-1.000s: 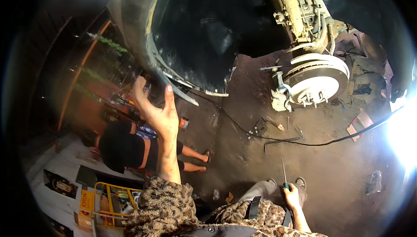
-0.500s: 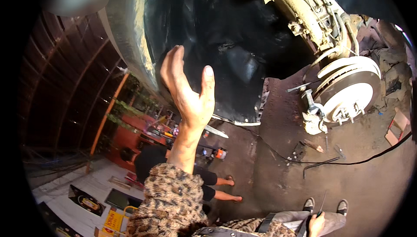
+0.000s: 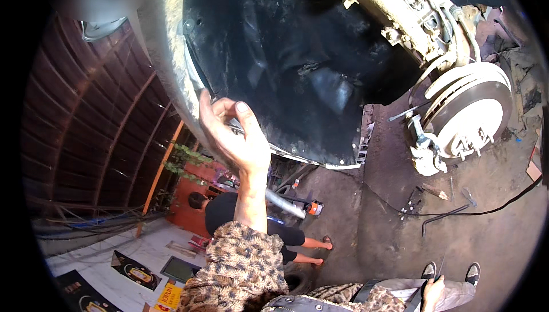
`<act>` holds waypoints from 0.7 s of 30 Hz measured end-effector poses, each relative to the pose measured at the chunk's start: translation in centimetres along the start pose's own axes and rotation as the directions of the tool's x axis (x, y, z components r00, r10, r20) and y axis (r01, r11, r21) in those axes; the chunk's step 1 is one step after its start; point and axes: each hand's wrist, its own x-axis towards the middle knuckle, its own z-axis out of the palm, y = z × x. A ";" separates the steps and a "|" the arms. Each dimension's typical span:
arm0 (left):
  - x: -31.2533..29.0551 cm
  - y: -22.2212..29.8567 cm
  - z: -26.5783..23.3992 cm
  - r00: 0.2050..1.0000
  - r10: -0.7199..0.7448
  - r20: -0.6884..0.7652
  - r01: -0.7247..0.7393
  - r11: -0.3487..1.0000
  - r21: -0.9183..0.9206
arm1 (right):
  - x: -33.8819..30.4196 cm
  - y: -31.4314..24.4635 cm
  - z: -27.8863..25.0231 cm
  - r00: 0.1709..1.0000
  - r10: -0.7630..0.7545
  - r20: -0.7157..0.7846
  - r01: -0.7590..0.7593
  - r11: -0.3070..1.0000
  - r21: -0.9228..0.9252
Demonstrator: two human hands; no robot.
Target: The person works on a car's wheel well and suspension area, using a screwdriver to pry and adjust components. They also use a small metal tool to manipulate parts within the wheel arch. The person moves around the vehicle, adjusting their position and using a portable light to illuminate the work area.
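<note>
My left hand reaches up to the edge of a wheel arch, its fingers curled round the pale rim and its thumb raised on the inner side. A shiny bit shows in the gap beside the thumb; I cannot make it out. Behind the fingers spreads the black wheel arch liner, its border running down and right past my wrist. Low in the picture, my right hand is closed round a thin-shafted tool that looks like a screwdriver, its shaft pointing up; most of its handle is hidden.
Right of the arch are a bare brake disc with studs and a muddy strut. A black cable crosses the floor near an L-shaped bar and loose small parts. Another person in black stands beyond my left arm.
My left hand has gone from spread, raised fingers to fingers curled at the arch rim. The view has shifted slightly. My right hand still holds the thin tool.
</note>
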 end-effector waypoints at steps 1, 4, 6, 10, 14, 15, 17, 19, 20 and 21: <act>0.0 0.2 0.0 1.000 0.014 -0.012 -0.013 0.997 0.069 | -0.9 -1.3 -1.7 0.999 0.033 0.029 -0.034 0.999 0.022; 1.1 0.9 0.3 1.000 -0.005 -0.013 0.008 0.980 0.198 | 0.1 0.5 0.1 0.999 -0.005 -0.033 0.008 0.997 0.079; 1.1 0.3 0.3 0.999 0.039 -0.020 -0.032 0.960 0.277 | 0.3 1.0 0.7 0.999 -0.002 -0.038 0.005 0.997 0.078; 0.8 -0.1 1.1 0.999 -0.014 -0.044 0.027 0.947 0.321 | 0.3 0.5 0.1 0.999 0.032 -0.022 -0.030 0.996 0.086; 0.8 0.3 1.2 0.998 0.000 -0.064 0.022 0.938 0.346 | 0.7 0.5 0.5 0.999 0.030 -0.034 -0.027 0.997 0.077; 1.0 0.3 1.2 0.998 0.016 -0.066 0.009 0.932 0.364 | 0.8 0.7 1.1 0.998 0.001 -0.068 0.004 0.998 0.065; 1.1 0.7 1.2 0.996 -0.036 -0.086 0.065 0.931 0.360 | 1.1 1.0 1.8 0.994 -0.014 -0.110 0.021 0.998 0.062; 0.8 0.7 1.6 0.992 -0.072 -0.104 0.104 0.933 0.345 | 1.4 1.4 1.9 0.992 -0.008 -0.123 0.016 0.998 0.068; 0.6 0.6 1.7 0.991 -0.078 -0.110 0.111 0.934 0.339 | 1.6 1.5 1.9 0.991 -0.004 -0.130 0.014 0.997 0.071; 0.5 0.5 1.7 0.990 -0.081 -0.115 0.115 0.935 0.336 | 1.6 1.1 1.6 0.992 -0.004 -0.125 0.014 0.997 0.077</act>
